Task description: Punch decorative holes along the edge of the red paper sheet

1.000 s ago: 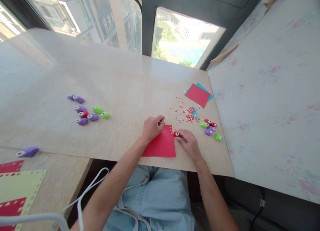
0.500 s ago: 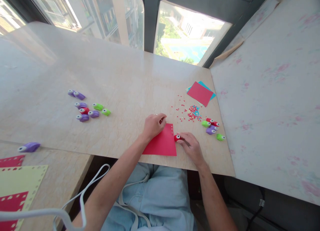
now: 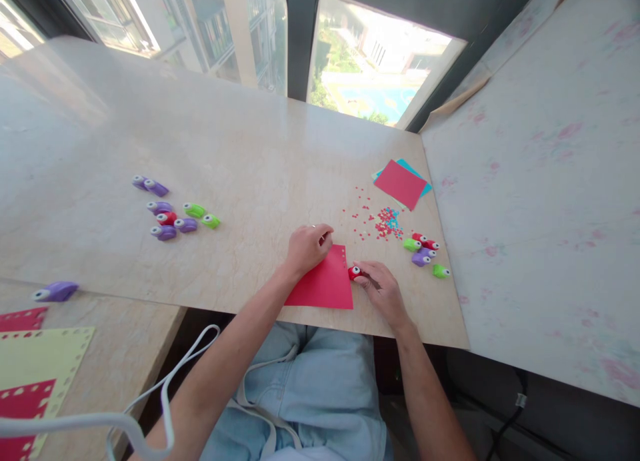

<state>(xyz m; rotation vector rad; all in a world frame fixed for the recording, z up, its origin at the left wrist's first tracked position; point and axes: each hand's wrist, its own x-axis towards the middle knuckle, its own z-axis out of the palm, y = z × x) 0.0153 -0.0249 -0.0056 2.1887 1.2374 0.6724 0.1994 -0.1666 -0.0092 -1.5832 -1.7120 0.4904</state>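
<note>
As your right hand [image 3: 383,291] pinches the small red punch [image 3: 355,272] on the right edge of the red sheet [image 3: 323,284], it sits further down that edge than a second ago, with a row of punched holes trailing toward twelve o'clock. Your left hand [image 3: 306,246] stays pressed flat on the sheet's upper left corner, fingers curled, pinning it to the table [image 3: 240,154]. By my read, you're working hole by hole toward the near corner. Spare punches [image 3: 425,253] wait at two o'clock, confetti [image 3: 384,222] just beyond them.
</note>
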